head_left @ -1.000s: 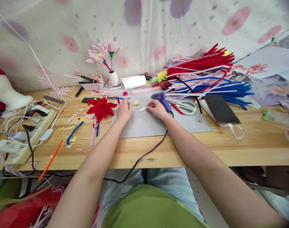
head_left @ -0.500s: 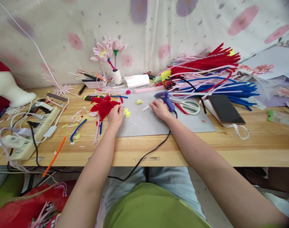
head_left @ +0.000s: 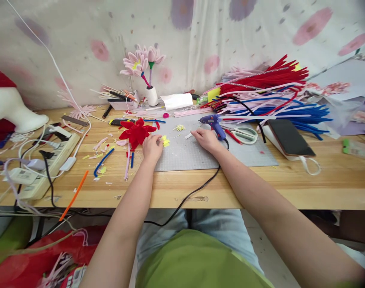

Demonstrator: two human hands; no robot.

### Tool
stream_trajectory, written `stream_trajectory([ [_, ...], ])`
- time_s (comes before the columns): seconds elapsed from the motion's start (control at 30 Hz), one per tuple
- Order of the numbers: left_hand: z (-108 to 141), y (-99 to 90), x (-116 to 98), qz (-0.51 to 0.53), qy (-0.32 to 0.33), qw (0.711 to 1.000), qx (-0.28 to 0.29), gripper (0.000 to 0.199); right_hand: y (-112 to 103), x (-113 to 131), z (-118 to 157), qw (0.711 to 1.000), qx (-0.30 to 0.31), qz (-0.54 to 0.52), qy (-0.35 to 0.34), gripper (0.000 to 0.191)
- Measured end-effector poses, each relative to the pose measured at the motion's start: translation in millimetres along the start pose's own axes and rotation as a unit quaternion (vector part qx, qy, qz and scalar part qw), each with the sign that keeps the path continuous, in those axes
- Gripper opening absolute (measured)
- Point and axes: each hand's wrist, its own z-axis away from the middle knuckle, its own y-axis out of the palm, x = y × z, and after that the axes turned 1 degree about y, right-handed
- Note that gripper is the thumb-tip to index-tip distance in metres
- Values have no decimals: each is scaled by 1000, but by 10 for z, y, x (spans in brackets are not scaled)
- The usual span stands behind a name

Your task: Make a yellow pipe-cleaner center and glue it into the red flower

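My left hand (head_left: 152, 148) rests at the left edge of the grey cutting mat (head_left: 185, 158), its fingers curled by some yellow pieces (head_left: 165, 141); whether it pinches one is hidden. A red fuzzy flower (head_left: 137, 134) lies just left of it. My right hand (head_left: 204, 139) is low over the mat with its fingertips together, beside a small white strip (head_left: 188, 136); what they hold, if anything, is too small to tell. Between and behind the hands sits a yellow spiky piece (head_left: 179, 127). The blue glue gun (head_left: 214, 125) lies just behind my right hand.
Scissors (head_left: 245, 135), a phone (head_left: 288, 138) and bundled fuzzy stems (head_left: 266, 86) are at the right. A white vase (head_left: 151, 96) with pink flowers stands behind. At left lie a power strip (head_left: 50, 168) and scraps. The glue gun's black cord (head_left: 194, 191) crosses the front edge.
My left hand has moved from beside the red flower to the yellow pieces. The red flower now lies free with its petals spread. My right hand has barely moved.
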Motion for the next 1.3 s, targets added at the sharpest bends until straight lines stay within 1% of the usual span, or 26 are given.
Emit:
stream_trajectory([
  [0.13,-28,54,15,-24,29,999,12,26,35,-26,9,996,-10,-92,-4,14],
  [0.2,-44,77,12,-32,36,999,16,24,47,-30,18,993,-18,-116,-20,19],
  [0.3,-69,97,1,-40,33,999,16,24,55,-31,24,992,-37,-113,-34,22],
  [0.53,-62,78,-27,-47,19,999,10,24,59,-62,4,995,-75,-69,-24,27],
  [0.7,-16,57,-63,-44,13,999,17,20,50,-31,15,996,-64,-39,-53,33],
  [0.87,-18,77,-75,-58,5,998,11,20,49,1,32,998,-36,-16,-47,38],
  [0.93,-22,90,-68,-60,9,998,0,21,53,-7,31,998,-34,-16,-48,41],
  [1.03,-19,92,-53,-51,13,998,-30,21,59,-31,26,998,-38,-22,-53,42],
  [1.13,-8,69,-64,-27,21,996,-79,23,59,-31,30,997,-40,-26,-60,42],
  [1.23,14,58,-129,1,41,992,-122,26,56,0,39,998,-26,-17,-61,42],
  [1.3,37,80,-195,7,67,991,-113,27,60,20,40,998,-20,-9,-52,41],
])
